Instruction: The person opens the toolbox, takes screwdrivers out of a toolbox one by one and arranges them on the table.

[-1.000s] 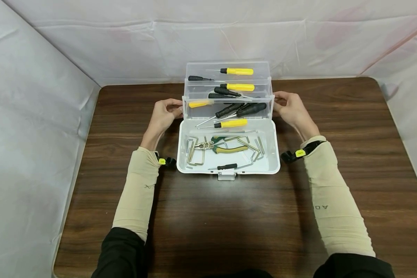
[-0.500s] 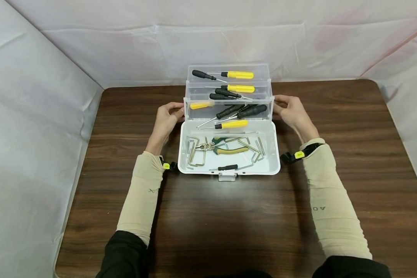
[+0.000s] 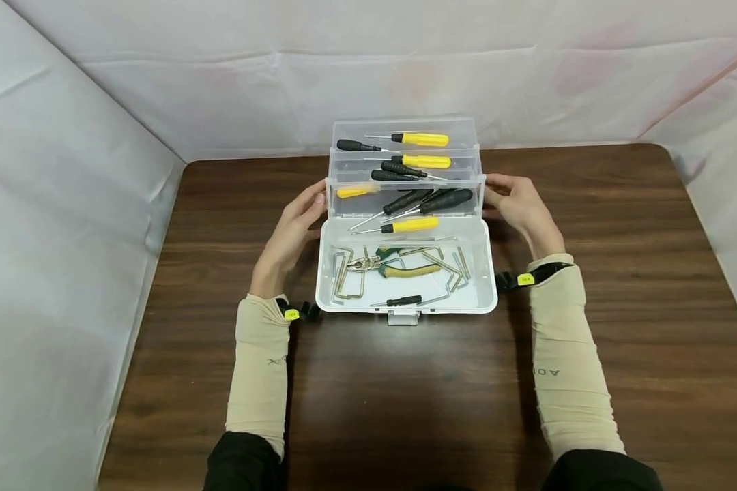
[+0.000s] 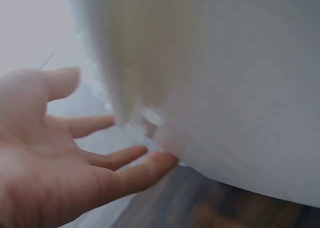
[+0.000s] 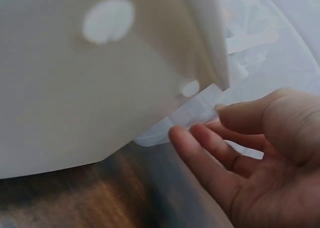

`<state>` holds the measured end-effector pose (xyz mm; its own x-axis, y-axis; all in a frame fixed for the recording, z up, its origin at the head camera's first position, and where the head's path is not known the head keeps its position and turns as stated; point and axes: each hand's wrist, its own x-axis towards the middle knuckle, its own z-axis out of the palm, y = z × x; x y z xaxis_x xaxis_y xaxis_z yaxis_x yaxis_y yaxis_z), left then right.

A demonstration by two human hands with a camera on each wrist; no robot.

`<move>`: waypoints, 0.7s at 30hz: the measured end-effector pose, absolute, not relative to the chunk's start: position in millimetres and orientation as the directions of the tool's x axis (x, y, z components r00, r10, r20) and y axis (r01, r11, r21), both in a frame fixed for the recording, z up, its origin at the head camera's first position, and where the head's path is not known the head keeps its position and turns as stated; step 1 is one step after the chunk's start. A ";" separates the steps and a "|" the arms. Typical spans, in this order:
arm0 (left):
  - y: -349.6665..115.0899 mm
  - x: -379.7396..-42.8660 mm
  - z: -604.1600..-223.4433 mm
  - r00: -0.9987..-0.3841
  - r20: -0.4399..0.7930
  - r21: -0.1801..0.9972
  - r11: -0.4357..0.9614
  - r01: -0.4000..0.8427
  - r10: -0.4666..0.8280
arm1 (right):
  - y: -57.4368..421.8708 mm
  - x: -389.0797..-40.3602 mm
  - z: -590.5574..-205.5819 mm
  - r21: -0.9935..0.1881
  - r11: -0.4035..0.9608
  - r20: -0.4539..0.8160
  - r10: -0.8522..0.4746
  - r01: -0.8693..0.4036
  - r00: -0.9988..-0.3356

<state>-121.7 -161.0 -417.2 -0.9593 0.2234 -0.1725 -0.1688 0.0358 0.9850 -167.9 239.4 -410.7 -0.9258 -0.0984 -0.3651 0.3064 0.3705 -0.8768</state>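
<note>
A toolbox [image 3: 484, 273] stands open on the surface [image 3: 405, 395], a little above the middle of the head view. Judging by how its parts lie, the opening is done: the clear tiered trays [image 3: 344, 208] are lifted and fanned toward the top of the frame, baring the white base, and the clasp [image 3: 403, 318] at the lower edge is unfastened. Nothing is folded down or closed; tools lie in both tiers and base. Whether the hands are steadying, adjusting or letting go of the trays, I cannot tell.

The left hand [image 3: 287, 232] is at the trays' left edge, its grip apart, with fingers extended and thumb well away from them in the left wrist view. The right hand [image 3: 522, 208] is at the right edge, fingers loosely bent; I cannot tell whether its grip is clamped on the plastic.

The toolbox's long axis runs left to right, almost level, with the clasp side facing the bottom of the frame. Inside the base, the pliers [image 3: 410, 271] lie roughly along that axis, nose left and handles right. The small black screwdriver [image 3: 404, 300] also points left, while the hex keys [image 3: 442, 264] lie at mixed angles.
</note>
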 end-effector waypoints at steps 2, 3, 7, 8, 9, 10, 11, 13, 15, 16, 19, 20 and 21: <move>-161.5 -121.5 -412.7 -0.950 -0.199 0.980 0.078 -0.185 0.242 | 240.8 -168.6 -409.3 -0.873 0.370 -0.380 -0.104 0.319 -0.919; -161.4 -121.4 -411.0 -0.946 -0.212 0.976 0.100 -0.193 0.244 | 241.8 -169.2 -409.0 -0.873 0.366 -0.384 -0.111 0.322 -0.917; -162.0 -120.9 -407.1 -0.942 -0.250 0.965 0.141 -0.223 0.224 | 243.8 -171.5 -408.1 -0.896 0.296 -0.380 -0.125 0.331 -0.916; -162.0 -121.2 -407.2 -0.941 -0.256 0.963 0.142 -0.229 0.220 | 244.7 -171.2 -407.8 -0.901 0.282 -0.375 -0.129 0.329 -0.918; -162.2 -121.4 -407.3 -0.941 -0.260 0.962 0.139 -0.234 0.217 | 244.8 -170.9 -407.0 -0.906 0.271 -0.371 -0.134 0.326 -0.919; -162.7 -121.5 -407.3 -0.941 -0.264 0.961 0.138 -0.238 0.213 | 244.9 -170.8 -406.4 -0.909 0.263 -0.368 -0.135 0.325 -0.920; -163.1 -121.5 -407.2 -0.941 -0.264 0.961 0.143 -0.237 0.213 | 245.1 -170.5 -405.3 -0.910 0.261 -0.366 -0.141 0.323 -0.920; -163.8 -121.7 -407.3 -0.941 -0.261 0.961 0.151 -0.232 0.217 | 244.9 -168.6 -401.8 -0.910 0.263 -0.365 -0.141 0.320 -0.920; -164.1 -122.2 -407.1 -0.941 -0.253 0.963 0.154 -0.222 0.225 | 245.0 -165.7 -396.5 -0.910 0.276 -0.355 -0.131 0.310 -0.926; -164.1 -122.4 -407.0 -0.941 -0.251 0.963 0.157 -0.219 0.227 | 245.2 -163.9 -393.3 -0.909 0.286 -0.348 -0.126 0.302 -0.929; -163.3 -122.6 -407.2 -0.939 -0.259 0.961 0.158 -0.227 0.228 | 244.6 -155.7 -380.2 -0.904 0.320 -0.333 -0.108 0.285 -0.937; -162.8 -122.5 -407.3 -0.937 -0.264 0.960 0.157 -0.233 0.228 | 244.3 -152.4 -375.1 -0.899 0.337 -0.329 -0.103 0.279 -0.939; -162.1 -122.4 -407.3 -0.935 -0.270 0.958 0.156 -0.239 0.228 | 244.0 -149.1 -369.9 -0.893 0.357 -0.326 -0.095 0.274 -0.940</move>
